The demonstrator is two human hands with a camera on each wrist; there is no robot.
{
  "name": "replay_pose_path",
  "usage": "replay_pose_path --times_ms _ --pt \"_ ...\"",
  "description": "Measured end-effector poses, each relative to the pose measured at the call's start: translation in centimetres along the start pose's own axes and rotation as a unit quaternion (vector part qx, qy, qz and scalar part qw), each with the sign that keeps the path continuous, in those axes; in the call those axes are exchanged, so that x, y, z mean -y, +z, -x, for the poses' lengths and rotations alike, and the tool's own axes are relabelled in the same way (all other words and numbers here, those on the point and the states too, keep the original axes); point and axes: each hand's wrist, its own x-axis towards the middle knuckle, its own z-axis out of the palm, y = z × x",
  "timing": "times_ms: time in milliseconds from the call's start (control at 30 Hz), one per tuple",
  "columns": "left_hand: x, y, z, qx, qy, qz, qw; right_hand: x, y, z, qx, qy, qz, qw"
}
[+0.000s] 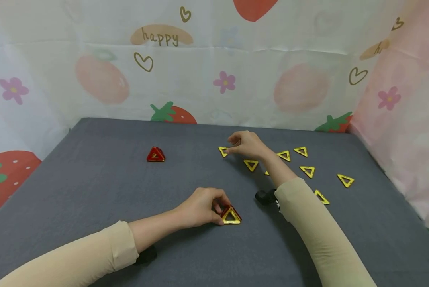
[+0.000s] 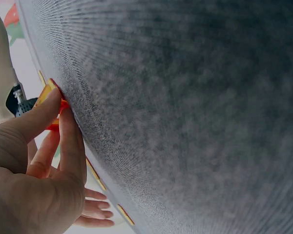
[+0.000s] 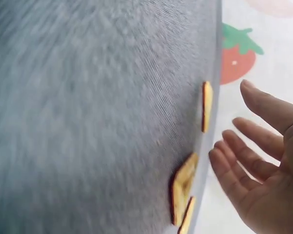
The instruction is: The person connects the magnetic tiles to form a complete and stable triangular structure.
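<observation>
From my remote feed: left hand (image 1: 201, 207) pinches a glossy red-and-yellow plastic triangular piece (image 1: 232, 222) at the grey cloth-covered table's (image 1: 92, 191) near middle; slack grip could topple it; farther, right hand (image 1: 248, 144), fingers apart, by a yellow plastic triangle frame (image 1: 221, 152); I can't tell contact; careless brushing could skid it.

Garment and wrist fittings of the person. Left sleeve (image 1: 67, 261) and right sleeve (image 1: 329, 235): long, plain, pale beige cloth, lightly creased, each ending in a broad cuff short of the bare left hand (image 1: 200, 208) and bare right hand (image 1: 248, 144). Left wrist unit (image 1: 147, 255): black, partly hidden by the sleeve. Right wrist unit (image 1: 265, 197): black, rounded, with a dotted dark-grey part visible in the left wrist view.
</observation>
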Motion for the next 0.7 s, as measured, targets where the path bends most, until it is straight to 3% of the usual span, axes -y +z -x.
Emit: replay_pose_path --times_ms 267,700 --pt "0.1 -0.1 0.0 0.002 0.004 0.001 1.0000 0.4 1.2 -1.3 0.032 0.008 0.062 0.9975" --pt "0.3 0.0 0.0 0.000 0.002 -0.007 1.0000 0.5 1.7 -1.3 0.025 -0.001 0.092 0.9955"
